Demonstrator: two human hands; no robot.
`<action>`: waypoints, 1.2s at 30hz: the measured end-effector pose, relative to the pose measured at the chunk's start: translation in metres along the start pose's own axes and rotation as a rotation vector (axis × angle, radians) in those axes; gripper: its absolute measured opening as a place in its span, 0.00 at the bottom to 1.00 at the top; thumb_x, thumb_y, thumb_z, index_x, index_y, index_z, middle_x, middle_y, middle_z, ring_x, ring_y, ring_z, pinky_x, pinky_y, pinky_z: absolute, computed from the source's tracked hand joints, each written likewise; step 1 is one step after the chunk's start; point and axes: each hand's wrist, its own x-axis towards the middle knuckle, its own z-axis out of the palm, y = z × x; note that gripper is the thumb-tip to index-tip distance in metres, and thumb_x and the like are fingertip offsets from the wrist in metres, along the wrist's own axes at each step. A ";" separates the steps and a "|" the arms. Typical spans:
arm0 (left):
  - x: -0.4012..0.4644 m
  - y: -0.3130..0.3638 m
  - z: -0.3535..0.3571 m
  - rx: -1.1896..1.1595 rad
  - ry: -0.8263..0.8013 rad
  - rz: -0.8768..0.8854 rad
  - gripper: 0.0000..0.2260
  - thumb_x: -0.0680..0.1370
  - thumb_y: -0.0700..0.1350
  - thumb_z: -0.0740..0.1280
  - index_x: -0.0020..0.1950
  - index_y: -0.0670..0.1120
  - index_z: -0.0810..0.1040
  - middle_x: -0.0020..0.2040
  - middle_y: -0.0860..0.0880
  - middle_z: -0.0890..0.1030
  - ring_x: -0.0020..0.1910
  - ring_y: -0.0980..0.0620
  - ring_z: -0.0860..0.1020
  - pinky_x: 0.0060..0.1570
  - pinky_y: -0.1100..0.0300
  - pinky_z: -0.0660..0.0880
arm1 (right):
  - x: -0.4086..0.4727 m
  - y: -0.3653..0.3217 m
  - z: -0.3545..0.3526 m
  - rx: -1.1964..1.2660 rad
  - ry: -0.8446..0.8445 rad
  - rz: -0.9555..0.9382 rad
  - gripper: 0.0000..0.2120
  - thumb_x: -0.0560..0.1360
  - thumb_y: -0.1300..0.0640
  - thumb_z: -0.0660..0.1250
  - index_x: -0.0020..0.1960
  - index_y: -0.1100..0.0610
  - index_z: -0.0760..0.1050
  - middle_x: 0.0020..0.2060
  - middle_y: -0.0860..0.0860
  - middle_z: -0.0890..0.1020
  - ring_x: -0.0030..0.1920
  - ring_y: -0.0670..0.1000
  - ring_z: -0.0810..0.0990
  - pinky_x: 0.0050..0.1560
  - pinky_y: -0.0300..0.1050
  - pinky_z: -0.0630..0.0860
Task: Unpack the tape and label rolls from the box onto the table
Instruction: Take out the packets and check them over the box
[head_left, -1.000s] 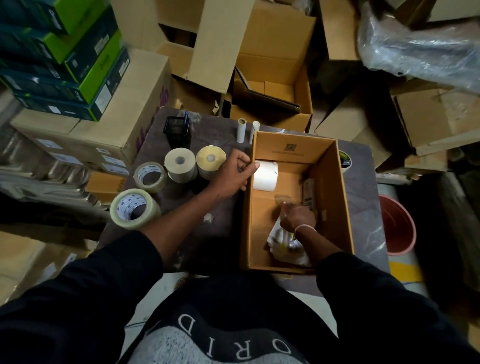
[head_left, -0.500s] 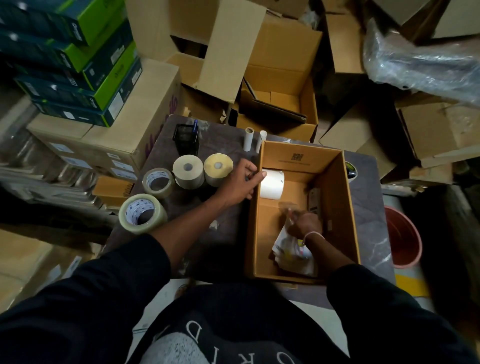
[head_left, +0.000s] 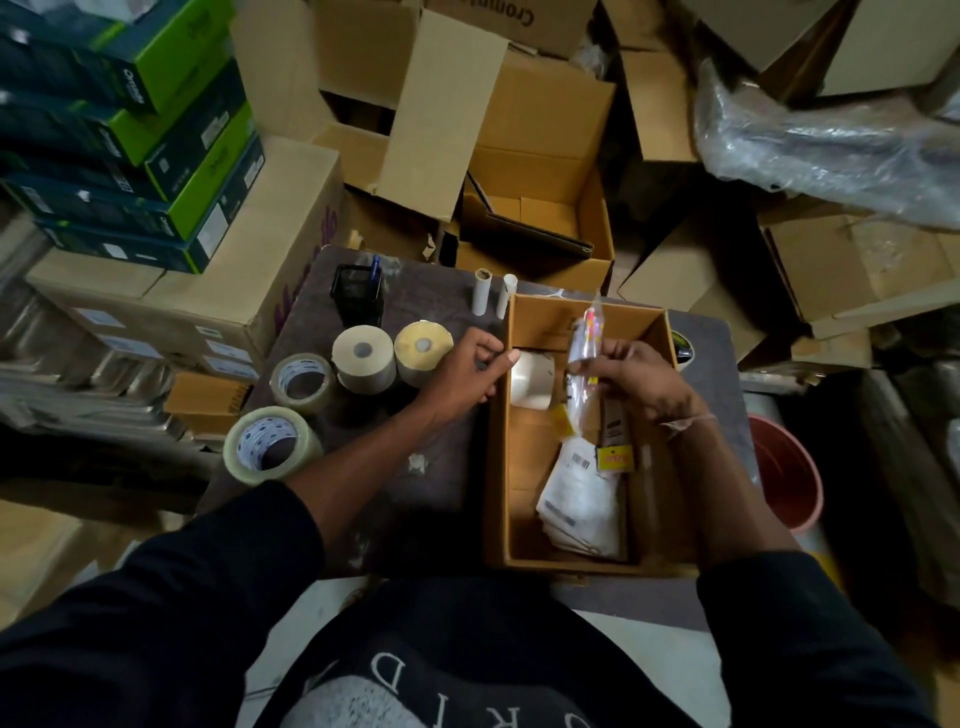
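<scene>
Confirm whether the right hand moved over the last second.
Yes. The right hand has risen from the papers low in the box toward its far wall, lifting a clear packet.

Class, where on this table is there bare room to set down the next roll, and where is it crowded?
Bare table lies between the pen holder and the white tubes, and between the left forearm and the box. Crowded: the left edge, with label rolls and tape rolls.

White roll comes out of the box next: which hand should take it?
Probably left. The left hand grips the box rim right beside the white roll; the right hand holds a clear packet.
</scene>
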 end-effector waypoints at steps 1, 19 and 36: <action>-0.001 0.001 0.000 -0.018 0.005 0.009 0.13 0.79 0.55 0.70 0.56 0.47 0.74 0.48 0.46 0.80 0.35 0.52 0.79 0.33 0.60 0.76 | -0.001 -0.006 0.002 0.036 -0.015 -0.037 0.19 0.71 0.63 0.75 0.60 0.69 0.77 0.50 0.62 0.83 0.48 0.58 0.81 0.47 0.46 0.77; -0.024 0.037 -0.038 -0.753 -0.325 -0.274 0.16 0.83 0.46 0.65 0.67 0.39 0.76 0.56 0.43 0.83 0.50 0.53 0.83 0.44 0.63 0.82 | 0.020 -0.059 0.060 0.271 -0.178 -0.290 0.19 0.77 0.71 0.65 0.67 0.71 0.70 0.55 0.61 0.82 0.54 0.57 0.83 0.57 0.50 0.80; -0.039 -0.001 -0.100 -0.301 -0.244 -0.074 0.10 0.81 0.36 0.68 0.61 0.34 0.77 0.56 0.42 0.85 0.52 0.45 0.85 0.45 0.56 0.84 | 0.012 -0.080 0.083 -0.066 -0.058 -0.433 0.18 0.76 0.61 0.71 0.64 0.63 0.75 0.54 0.58 0.83 0.52 0.53 0.84 0.48 0.43 0.81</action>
